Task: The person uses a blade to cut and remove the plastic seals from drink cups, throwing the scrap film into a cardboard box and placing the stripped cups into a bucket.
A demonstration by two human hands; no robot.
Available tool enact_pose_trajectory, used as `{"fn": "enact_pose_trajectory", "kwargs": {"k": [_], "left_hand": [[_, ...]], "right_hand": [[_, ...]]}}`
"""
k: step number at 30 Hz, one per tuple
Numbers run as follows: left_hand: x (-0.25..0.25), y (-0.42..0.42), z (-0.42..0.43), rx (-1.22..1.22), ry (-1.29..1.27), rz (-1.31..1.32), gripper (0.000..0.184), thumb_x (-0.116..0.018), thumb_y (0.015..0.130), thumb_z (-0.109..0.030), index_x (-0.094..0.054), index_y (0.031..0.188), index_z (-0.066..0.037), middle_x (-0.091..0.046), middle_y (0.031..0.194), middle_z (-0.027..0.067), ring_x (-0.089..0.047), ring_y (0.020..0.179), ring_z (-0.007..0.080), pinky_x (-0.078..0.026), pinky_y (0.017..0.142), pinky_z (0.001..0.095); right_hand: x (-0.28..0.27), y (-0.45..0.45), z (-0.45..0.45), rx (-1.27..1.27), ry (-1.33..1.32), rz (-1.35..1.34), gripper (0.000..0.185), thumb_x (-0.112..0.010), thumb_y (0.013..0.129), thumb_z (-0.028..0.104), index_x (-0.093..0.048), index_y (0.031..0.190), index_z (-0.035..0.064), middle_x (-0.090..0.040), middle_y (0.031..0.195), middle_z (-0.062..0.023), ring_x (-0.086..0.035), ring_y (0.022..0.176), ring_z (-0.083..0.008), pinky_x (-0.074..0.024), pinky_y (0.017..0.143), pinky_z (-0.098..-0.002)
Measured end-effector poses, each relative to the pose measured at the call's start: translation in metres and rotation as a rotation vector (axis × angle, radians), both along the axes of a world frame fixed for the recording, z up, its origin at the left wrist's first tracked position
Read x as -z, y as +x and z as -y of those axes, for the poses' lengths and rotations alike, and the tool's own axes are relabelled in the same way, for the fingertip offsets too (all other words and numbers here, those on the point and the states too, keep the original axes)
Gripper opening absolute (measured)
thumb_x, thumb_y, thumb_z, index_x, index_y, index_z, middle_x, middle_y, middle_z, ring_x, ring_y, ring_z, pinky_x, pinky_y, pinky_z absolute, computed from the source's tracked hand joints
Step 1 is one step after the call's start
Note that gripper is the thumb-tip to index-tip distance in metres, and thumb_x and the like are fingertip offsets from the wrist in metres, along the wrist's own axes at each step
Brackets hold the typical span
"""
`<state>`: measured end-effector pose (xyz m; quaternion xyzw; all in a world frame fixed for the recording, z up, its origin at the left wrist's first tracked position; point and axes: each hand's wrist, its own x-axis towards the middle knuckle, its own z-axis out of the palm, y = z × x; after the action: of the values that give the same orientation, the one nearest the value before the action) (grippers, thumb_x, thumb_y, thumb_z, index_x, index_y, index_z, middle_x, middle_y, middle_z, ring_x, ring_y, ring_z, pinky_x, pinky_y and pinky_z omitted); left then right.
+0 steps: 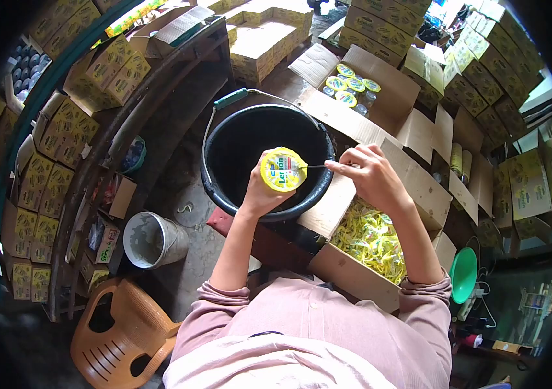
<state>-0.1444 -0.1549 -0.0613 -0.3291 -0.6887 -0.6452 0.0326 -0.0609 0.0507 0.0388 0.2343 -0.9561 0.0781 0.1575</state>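
My left hand [258,197] is wrapped around a cup with a yellow lid [281,170] printed "Lemon", holding it over a large black bucket [267,211]. The lid faces up toward me; the cup's body is mostly hidden beneath it. Between the fingers of my right hand [379,178] is a thin dark rod-like tool [316,166], whose far end meets the lid's right rim. Whether that tool has a blade cannot be seen. Below my right forearm sits an open carton [347,260] full of crumpled yellow-green plastic strips [368,236].
Several yellow-lidded cups [347,84] stand in an open carton [392,91] beyond the bucket. A whitish pail [143,240] and a brown plastic chair [117,324] are at left, near shelves of yellow cartons [69,133]. At right lies a green bowl [463,275].
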Motion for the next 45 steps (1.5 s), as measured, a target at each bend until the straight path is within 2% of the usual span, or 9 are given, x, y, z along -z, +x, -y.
{"fn": "enact_pose_trajectory", "kwargs": {"k": [5,6,9,10,15,17,21,24,45], "left_hand": [[0.004,-0.002,-0.001,-0.045,0.028,0.024,0.061,-0.074,0.056,-0.004,-0.044,0.109,-0.005,-0.058,0.094,0.0082,-0.059,0.087,0.0183,-0.047,0.08,0.0284],[0.002,-0.001,0.0,-0.059,0.031,0.011,0.063,-0.074,0.056,-0.003,-0.042,0.11,-0.005,-0.058,0.094,0.0081,-0.059,0.087,0.0183,-0.047,0.08,0.0286],[0.003,0.0,-0.001,-0.022,0.108,0.056,0.068,-0.073,0.057,-0.003,-0.036,0.114,-0.007,-0.057,0.098,0.0089,-0.058,0.091,0.0193,-0.046,0.082,0.0293],[0.008,-0.001,-0.002,-0.017,0.127,0.065,0.068,-0.073,0.058,-0.003,-0.035,0.114,-0.007,-0.056,0.099,0.0094,-0.057,0.092,0.0198,-0.046,0.083,0.0295],[0.021,-0.005,-0.004,-0.054,0.106,0.013,0.069,-0.073,0.061,-0.004,-0.032,0.116,-0.007,-0.053,0.106,0.011,-0.055,0.098,0.0216,-0.044,0.086,0.0306],[0.018,-0.004,-0.003,-0.04,0.105,0.048,0.067,-0.073,0.062,-0.004,-0.032,0.116,-0.006,-0.053,0.105,0.0107,-0.055,0.097,0.0211,-0.044,0.085,0.0304],[0.002,0.0,-0.003,-0.063,0.076,0.023,0.061,-0.072,0.064,-0.001,-0.036,0.113,-0.006,-0.053,0.104,0.0096,-0.054,0.096,0.0171,-0.044,0.085,0.0294],[0.008,-0.002,-0.003,-0.012,0.121,0.083,0.061,-0.072,0.065,-0.005,-0.035,0.113,-0.006,-0.054,0.104,0.011,-0.056,0.096,0.0201,-0.045,0.084,0.0302],[0.015,-0.003,-0.005,0.009,0.133,0.088,0.066,-0.073,0.063,-0.007,-0.033,0.115,-0.007,-0.055,0.105,0.0119,-0.056,0.096,0.022,-0.046,0.083,0.032]], "right_hand": [[-0.009,0.001,-0.009,0.083,-0.167,-0.072,0.037,-0.057,0.066,-0.005,-0.065,0.097,0.0142,-0.055,0.076,-0.0042,-0.055,0.073,-0.0181,-0.0401,0.077,-0.0323],[-0.009,0.0,-0.006,0.101,-0.212,-0.115,0.034,-0.055,0.07,-0.005,-0.063,0.099,0.0097,-0.055,0.073,-0.0069,-0.055,0.065,-0.0199,-0.0437,0.069,-0.0323],[0.003,0.0,0.021,0.231,-0.613,-0.087,0.034,-0.053,0.072,-0.005,-0.061,0.103,0.006,-0.055,0.072,-0.0097,-0.055,0.06,-0.0218,-0.0457,0.06,-0.0312],[0.005,-0.001,0.03,0.233,-0.639,-0.086,0.037,-0.052,0.071,-0.005,-0.059,0.106,0.0047,-0.054,0.072,-0.0118,-0.055,0.058,-0.023,-0.0463,0.055,-0.0308],[0.02,0.002,0.074,0.261,-0.745,0.013,0.034,-0.054,0.07,-0.003,-0.058,0.103,0.0026,-0.053,0.073,-0.0127,-0.056,0.061,-0.0247,-0.0463,0.057,-0.032],[0.027,0.002,0.082,0.258,-0.747,0.033,0.033,-0.054,0.07,-0.003,-0.058,0.102,0.0011,-0.053,0.075,-0.0131,-0.057,0.062,-0.0278,-0.047,0.058,-0.0341],[0.03,0.003,0.087,0.254,-0.703,0.029,0.033,-0.055,0.07,-0.002,-0.058,0.103,0.0005,-0.054,0.077,-0.0135,-0.058,0.062,-0.0281,-0.0476,0.059,-0.034],[0.032,0.002,0.086,0.251,-0.679,0.03,0.033,-0.055,0.07,-0.002,-0.058,0.103,-0.0002,-0.054,0.077,-0.0138,-0.058,0.063,-0.0282,-0.0479,0.059,-0.034],[0.034,-0.001,0.087,0.272,-0.562,0.163,0.03,-0.052,0.072,0.001,-0.056,0.102,-0.0034,-0.054,0.09,-0.0187,-0.06,0.075,-0.0324,-0.0497,0.07,-0.0378]]}}
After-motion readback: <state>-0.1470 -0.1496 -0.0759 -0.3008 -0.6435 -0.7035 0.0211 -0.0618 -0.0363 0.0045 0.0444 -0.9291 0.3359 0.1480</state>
